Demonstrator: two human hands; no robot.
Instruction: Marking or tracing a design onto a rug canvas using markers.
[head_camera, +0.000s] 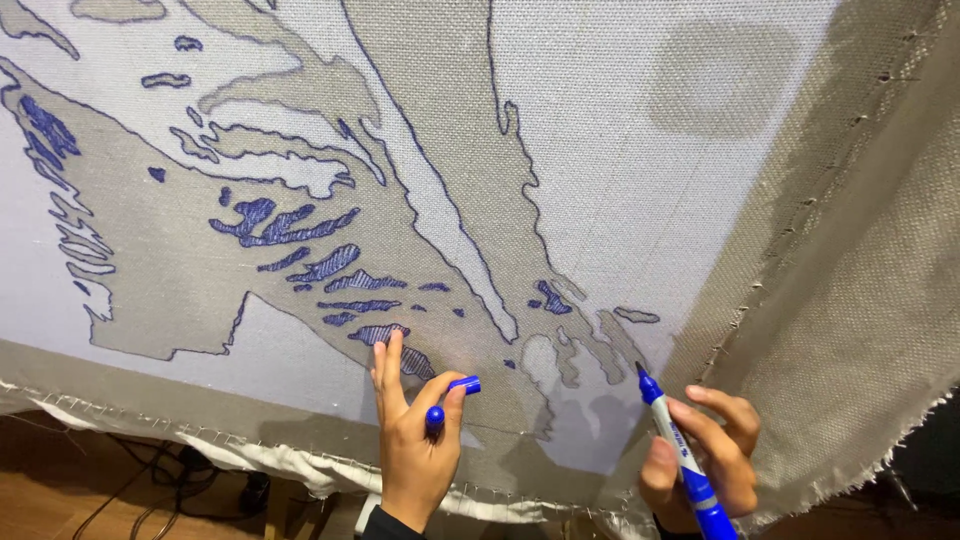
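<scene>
Blue marker (680, 450) gripped in right hand (705, 460) near the canvas's (600, 150) lower edge.
Its tip is aimed up-left toward the outlined patches; the marker cap (452, 393) is pinched in the left hand (415, 440), pressed on the canvas.

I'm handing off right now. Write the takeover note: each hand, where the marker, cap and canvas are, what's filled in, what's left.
Left hand: rests on the canvas, pinching the blue marker cap.
Right hand: holds the uncapped blue marker, tip up, just off the fabric near the lower outlines.
Done: shapes traced in blue; several patches in the middle and at far left hatched in blue.
Left: most outlined areas are unfilled, including those by the marker tip.
</scene>
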